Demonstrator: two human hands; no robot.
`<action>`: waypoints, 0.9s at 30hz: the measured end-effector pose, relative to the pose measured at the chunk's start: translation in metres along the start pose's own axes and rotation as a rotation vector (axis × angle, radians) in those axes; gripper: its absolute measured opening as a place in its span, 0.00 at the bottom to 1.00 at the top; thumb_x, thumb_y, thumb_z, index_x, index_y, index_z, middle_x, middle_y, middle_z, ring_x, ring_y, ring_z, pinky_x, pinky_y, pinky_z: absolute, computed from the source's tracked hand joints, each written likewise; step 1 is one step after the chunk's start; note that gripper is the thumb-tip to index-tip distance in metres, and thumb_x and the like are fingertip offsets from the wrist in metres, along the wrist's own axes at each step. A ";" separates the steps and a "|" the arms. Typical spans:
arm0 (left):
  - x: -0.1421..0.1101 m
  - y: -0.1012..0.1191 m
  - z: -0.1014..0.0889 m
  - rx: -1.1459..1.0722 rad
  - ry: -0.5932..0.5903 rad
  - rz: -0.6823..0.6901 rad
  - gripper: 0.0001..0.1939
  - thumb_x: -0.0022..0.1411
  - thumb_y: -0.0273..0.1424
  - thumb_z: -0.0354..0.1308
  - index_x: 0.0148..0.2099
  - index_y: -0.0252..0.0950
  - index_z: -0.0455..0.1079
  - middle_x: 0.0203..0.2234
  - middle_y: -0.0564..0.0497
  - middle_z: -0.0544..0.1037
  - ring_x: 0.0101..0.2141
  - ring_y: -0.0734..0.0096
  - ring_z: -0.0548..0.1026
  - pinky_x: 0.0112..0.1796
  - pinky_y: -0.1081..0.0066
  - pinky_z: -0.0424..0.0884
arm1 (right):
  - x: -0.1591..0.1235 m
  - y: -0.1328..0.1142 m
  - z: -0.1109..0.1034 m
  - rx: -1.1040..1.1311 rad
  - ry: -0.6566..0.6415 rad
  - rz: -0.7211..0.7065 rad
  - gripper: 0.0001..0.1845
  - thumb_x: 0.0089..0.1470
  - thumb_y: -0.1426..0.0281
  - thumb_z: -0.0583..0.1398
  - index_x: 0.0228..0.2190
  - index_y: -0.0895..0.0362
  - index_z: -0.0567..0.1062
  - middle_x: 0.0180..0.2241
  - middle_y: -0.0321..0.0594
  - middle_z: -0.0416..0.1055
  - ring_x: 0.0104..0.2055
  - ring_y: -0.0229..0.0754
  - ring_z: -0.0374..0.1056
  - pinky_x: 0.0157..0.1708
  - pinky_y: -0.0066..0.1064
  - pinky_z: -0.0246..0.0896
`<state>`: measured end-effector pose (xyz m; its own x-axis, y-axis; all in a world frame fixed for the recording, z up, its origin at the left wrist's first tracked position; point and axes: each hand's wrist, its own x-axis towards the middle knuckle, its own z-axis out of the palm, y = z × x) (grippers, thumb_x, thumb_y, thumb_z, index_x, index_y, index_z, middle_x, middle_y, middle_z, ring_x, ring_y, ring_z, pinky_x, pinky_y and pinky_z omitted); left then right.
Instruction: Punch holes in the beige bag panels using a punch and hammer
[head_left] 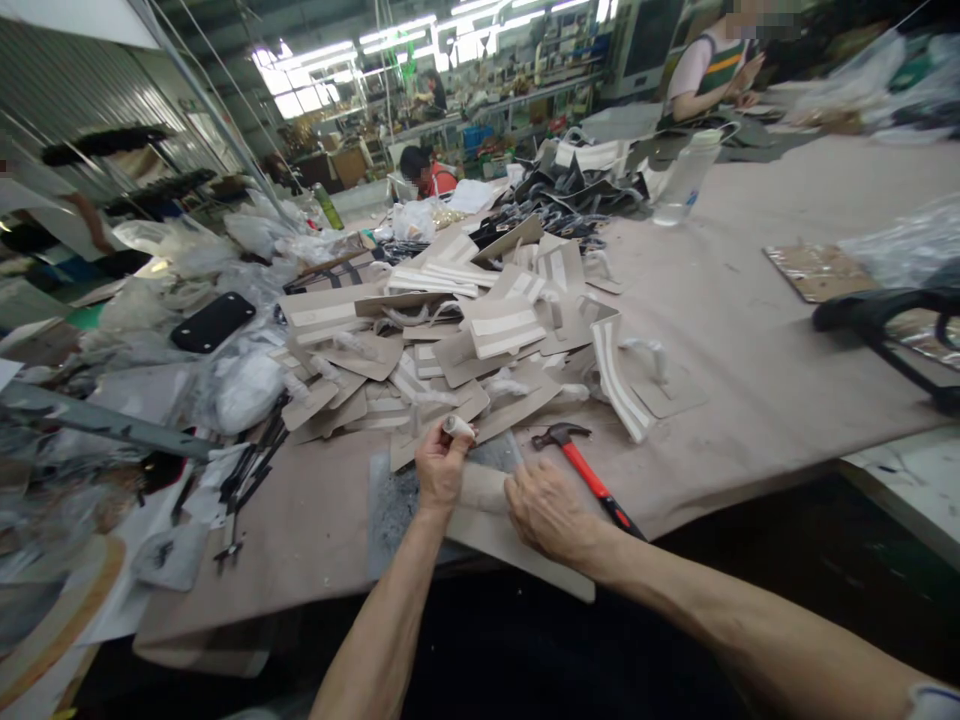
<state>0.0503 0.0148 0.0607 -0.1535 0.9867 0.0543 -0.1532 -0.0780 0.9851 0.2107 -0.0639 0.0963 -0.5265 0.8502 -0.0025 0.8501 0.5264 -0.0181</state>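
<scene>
My left hand (441,468) is closed around a small whitish roll (458,428), its end showing above the thumb. Beneath both hands lies a flat beige panel (525,562), tilted over the table's front edge. The curled fingers of my right hand (551,508) grip a pale strip-like part of this panel; the fingertips are partly hidden. Under the panel is a grey slab (391,510) with dark marks. A claw hammer (589,470) with a red and black handle rests just right of my right hand.
A heap of beige panels (495,328) with white strips and plastic-wrapped handles covers the middle of the table (720,330). A clear bottle (686,180) stands behind. Plastic bags and a black oval piece (214,322) lie left. Co-workers sit farther back.
</scene>
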 end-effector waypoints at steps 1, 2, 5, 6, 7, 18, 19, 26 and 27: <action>0.001 0.010 -0.002 0.016 -0.013 0.049 0.19 0.52 0.37 0.69 0.43 0.33 0.73 0.32 0.48 0.82 0.34 0.66 0.81 0.37 0.69 0.76 | 0.000 -0.001 -0.007 0.015 -0.015 0.080 0.07 0.56 0.74 0.53 0.32 0.60 0.71 0.31 0.48 0.73 0.33 0.48 0.69 0.36 0.39 0.58; 0.001 0.019 -0.004 0.032 -0.024 0.090 0.19 0.52 0.37 0.69 0.44 0.34 0.73 0.32 0.48 0.82 0.34 0.66 0.81 0.39 0.68 0.76 | -0.001 -0.002 -0.013 0.040 -0.031 0.154 0.07 0.57 0.73 0.53 0.34 0.60 0.71 0.30 0.48 0.73 0.32 0.48 0.71 0.34 0.38 0.58; -0.003 0.027 -0.010 0.065 -0.054 0.113 0.18 0.53 0.36 0.69 0.43 0.34 0.73 0.33 0.47 0.82 0.34 0.66 0.81 0.40 0.68 0.76 | -0.005 -0.009 -0.017 0.139 -0.074 0.319 0.12 0.60 0.66 0.53 0.41 0.61 0.69 0.28 0.47 0.75 0.29 0.49 0.74 0.28 0.35 0.57; -0.005 0.023 -0.011 0.069 -0.060 0.093 0.18 0.52 0.37 0.69 0.43 0.34 0.73 0.32 0.47 0.82 0.34 0.66 0.81 0.40 0.68 0.76 | -0.007 -0.011 -0.012 0.167 -0.080 0.351 0.14 0.61 0.64 0.53 0.44 0.61 0.69 0.29 0.48 0.76 0.29 0.50 0.74 0.27 0.34 0.57; -0.008 0.017 -0.012 0.076 -0.062 0.070 0.18 0.52 0.37 0.69 0.43 0.34 0.73 0.32 0.48 0.82 0.34 0.66 0.81 0.40 0.68 0.76 | -0.009 -0.013 -0.006 0.190 -0.082 0.376 0.16 0.62 0.63 0.52 0.46 0.61 0.68 0.29 0.48 0.76 0.30 0.51 0.75 0.27 0.34 0.58; -0.014 -0.026 -0.005 0.169 -0.203 0.004 0.16 0.55 0.36 0.67 0.42 0.33 0.72 0.34 0.47 0.82 0.35 0.68 0.79 0.40 0.70 0.74 | 0.005 -0.039 0.024 0.419 -0.007 0.536 0.13 0.65 0.66 0.49 0.39 0.57 0.71 0.34 0.45 0.78 0.34 0.46 0.76 0.31 0.31 0.58; -0.013 -0.030 -0.005 0.173 -0.220 -0.007 0.16 0.54 0.36 0.67 0.43 0.33 0.73 0.34 0.47 0.82 0.35 0.67 0.79 0.40 0.70 0.75 | 0.008 -0.041 0.023 0.433 -0.012 0.542 0.14 0.65 0.65 0.49 0.38 0.57 0.71 0.34 0.45 0.78 0.34 0.47 0.76 0.31 0.31 0.58; -0.012 -0.046 -0.013 0.157 -0.228 -0.072 0.17 0.57 0.39 0.64 0.44 0.34 0.71 0.36 0.45 0.83 0.38 0.64 0.81 0.42 0.67 0.76 | 0.001 -0.028 0.032 0.625 0.028 0.553 0.25 0.65 0.52 0.48 0.49 0.57 0.71 0.36 0.46 0.77 0.38 0.47 0.74 0.38 0.34 0.61; -0.012 -0.046 -0.013 0.158 -0.233 -0.077 0.18 0.57 0.40 0.64 0.45 0.34 0.71 0.36 0.45 0.83 0.38 0.63 0.81 0.42 0.67 0.76 | -0.004 -0.020 0.034 0.638 0.083 0.553 0.26 0.65 0.52 0.48 0.50 0.57 0.70 0.38 0.46 0.76 0.39 0.47 0.73 0.39 0.34 0.61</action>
<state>0.0466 0.0049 0.0126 0.0843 0.9964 -0.0037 0.0011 0.0036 1.0000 0.1951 -0.0783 0.0623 -0.0132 0.9945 -0.1041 0.8009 -0.0518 -0.5966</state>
